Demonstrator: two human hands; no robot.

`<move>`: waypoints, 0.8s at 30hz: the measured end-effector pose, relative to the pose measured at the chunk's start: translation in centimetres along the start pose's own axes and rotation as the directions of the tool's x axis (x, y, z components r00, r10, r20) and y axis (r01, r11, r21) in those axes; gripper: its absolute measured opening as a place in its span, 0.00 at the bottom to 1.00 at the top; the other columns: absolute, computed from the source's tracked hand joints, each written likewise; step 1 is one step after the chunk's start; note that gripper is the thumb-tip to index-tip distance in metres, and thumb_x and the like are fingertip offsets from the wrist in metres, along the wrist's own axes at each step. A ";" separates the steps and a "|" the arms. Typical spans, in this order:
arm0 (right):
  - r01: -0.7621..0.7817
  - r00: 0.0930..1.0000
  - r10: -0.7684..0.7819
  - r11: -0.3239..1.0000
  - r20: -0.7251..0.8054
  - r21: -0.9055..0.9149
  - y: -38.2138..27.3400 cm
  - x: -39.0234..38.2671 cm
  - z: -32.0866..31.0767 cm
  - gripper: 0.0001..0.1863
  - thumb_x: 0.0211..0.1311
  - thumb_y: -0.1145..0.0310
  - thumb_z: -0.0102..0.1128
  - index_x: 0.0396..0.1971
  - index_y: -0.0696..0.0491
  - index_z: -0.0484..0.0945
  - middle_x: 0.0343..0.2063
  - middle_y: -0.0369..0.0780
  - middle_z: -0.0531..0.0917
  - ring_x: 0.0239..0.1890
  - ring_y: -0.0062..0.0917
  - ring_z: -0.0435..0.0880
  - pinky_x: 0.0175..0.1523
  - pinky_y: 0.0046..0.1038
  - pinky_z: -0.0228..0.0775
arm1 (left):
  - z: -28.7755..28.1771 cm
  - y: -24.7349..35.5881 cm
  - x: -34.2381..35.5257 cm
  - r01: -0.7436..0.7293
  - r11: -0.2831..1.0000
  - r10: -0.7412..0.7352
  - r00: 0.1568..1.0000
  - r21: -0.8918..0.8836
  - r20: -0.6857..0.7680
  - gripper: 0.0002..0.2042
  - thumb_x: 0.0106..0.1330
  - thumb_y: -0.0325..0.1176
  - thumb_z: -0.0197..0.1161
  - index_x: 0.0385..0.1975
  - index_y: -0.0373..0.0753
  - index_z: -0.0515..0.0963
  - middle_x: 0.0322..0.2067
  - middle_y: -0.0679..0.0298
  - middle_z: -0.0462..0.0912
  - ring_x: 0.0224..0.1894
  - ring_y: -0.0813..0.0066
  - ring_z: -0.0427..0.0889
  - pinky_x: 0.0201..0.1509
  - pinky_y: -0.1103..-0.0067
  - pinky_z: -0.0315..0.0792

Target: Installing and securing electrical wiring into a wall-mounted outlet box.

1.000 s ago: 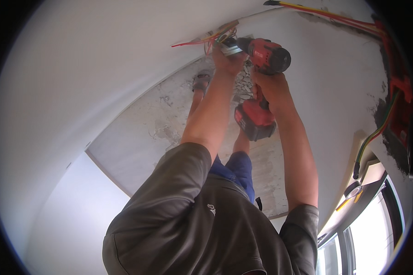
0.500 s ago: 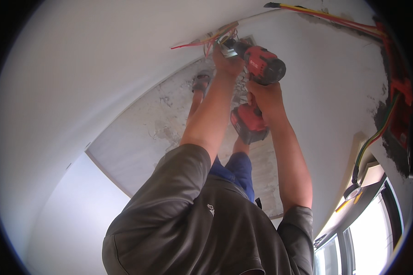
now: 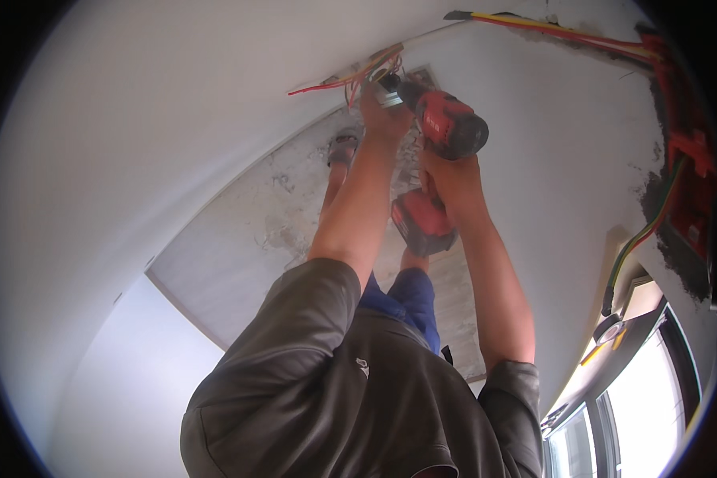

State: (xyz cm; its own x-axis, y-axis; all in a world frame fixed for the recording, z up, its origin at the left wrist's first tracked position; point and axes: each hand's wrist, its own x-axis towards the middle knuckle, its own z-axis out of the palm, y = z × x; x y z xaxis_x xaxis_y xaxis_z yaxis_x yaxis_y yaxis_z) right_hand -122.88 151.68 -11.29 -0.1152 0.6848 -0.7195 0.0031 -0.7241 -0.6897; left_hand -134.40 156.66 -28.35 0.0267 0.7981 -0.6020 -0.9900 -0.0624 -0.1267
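My right hand [image 3: 452, 171] is wrapped round the grip of a red and black cordless drill [image 3: 446, 119], its battery hanging below the wrist. The drill's nose points up and left at a small shiny metal piece [image 3: 389, 100] with a dark round part. Around that piece closes my left hand [image 3: 384, 118]; its exact kind is too small to tell, and its fingertips are partly hidden. Loose red and yellow wires [image 3: 327, 85] come out of the wall beside my left hand.
Rubble [image 3: 283, 179] lies scattered on the grey floor around my feet. To the right, a red wall box [image 3: 693, 151] sits in a rough cut-out, with taped wires [image 3: 649, 227] hanging from it. A roll of tape [image 3: 610, 328] rests near the window [image 3: 645, 398].
The whole view has shifted slightly, so hands and drill appear a little lower and further left. The drill's nose stays close to the metal piece; both grips are the same.
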 end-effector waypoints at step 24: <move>0.037 0.999 -0.037 0.999 0.009 0.008 0.2 -0.6 -0.5 0.09 0.50 0.78 0.55 0.34 0.57 0.75 0.20 0.34 0.76 0.15 0.19 0.73 0.19 0.23 0.63 | 0.4 0.1 -0.5 0.017 0.997 -0.019 1.000 0.077 0.019 0.18 0.69 0.47 0.46 0.41 0.37 0.71 0.37 0.54 0.75 0.43 0.55 0.76 0.50 0.58 0.72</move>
State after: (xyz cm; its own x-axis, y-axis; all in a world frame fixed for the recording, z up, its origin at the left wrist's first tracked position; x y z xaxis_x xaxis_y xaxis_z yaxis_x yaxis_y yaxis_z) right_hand -122.34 151.13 -11.06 -0.1243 0.7104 -0.6927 -0.0088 -0.6989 -0.7152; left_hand -134.53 156.50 -27.79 0.0428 0.8101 -0.5847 -0.9971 -0.0024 -0.0763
